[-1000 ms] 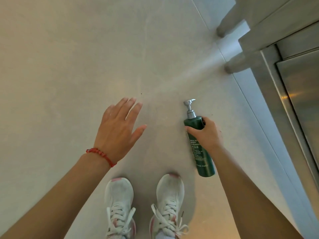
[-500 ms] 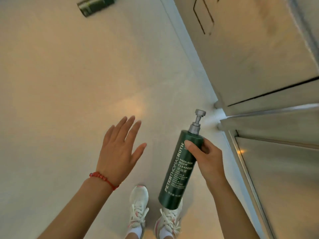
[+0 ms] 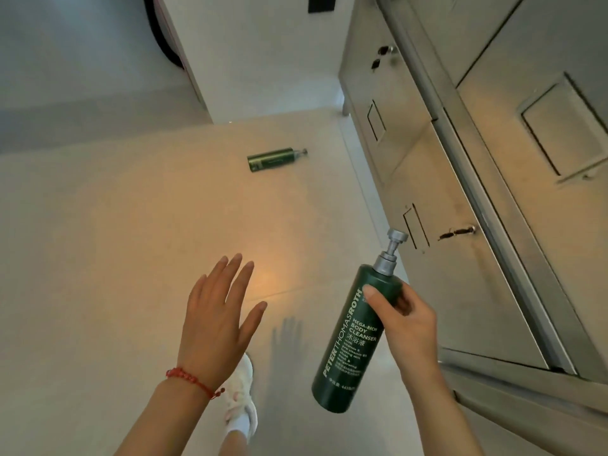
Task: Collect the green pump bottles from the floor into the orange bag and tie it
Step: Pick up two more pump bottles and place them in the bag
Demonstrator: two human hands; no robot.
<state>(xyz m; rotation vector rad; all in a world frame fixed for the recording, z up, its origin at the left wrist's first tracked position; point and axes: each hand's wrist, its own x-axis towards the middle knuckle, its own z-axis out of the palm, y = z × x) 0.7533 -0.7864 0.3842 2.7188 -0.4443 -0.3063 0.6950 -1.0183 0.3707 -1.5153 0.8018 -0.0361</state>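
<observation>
My right hand (image 3: 406, 320) grips a dark green pump bottle (image 3: 350, 343) near its shoulder and holds it off the floor, silver pump pointing up and away. My left hand (image 3: 218, 315) hovers beside it, palm down, fingers spread, holding nothing; a red bracelet circles its wrist. A second green pump bottle (image 3: 273, 158) lies on its side on the pale floor further ahead, pump pointing right. No orange bag is in view.
Steel cabinets (image 3: 477, 179) with doors and latches run along the right side. A white wall or unit (image 3: 250, 60) stands beyond the far bottle. My white shoe (image 3: 241, 393) is below the left wrist on the light tiled floor (image 3: 115, 241).
My right hand lifted the bottle from the floor and raised it. The view tilted upward, bringing the second bottle and the cabinets into sight. The left hand stayed spread and empty.
</observation>
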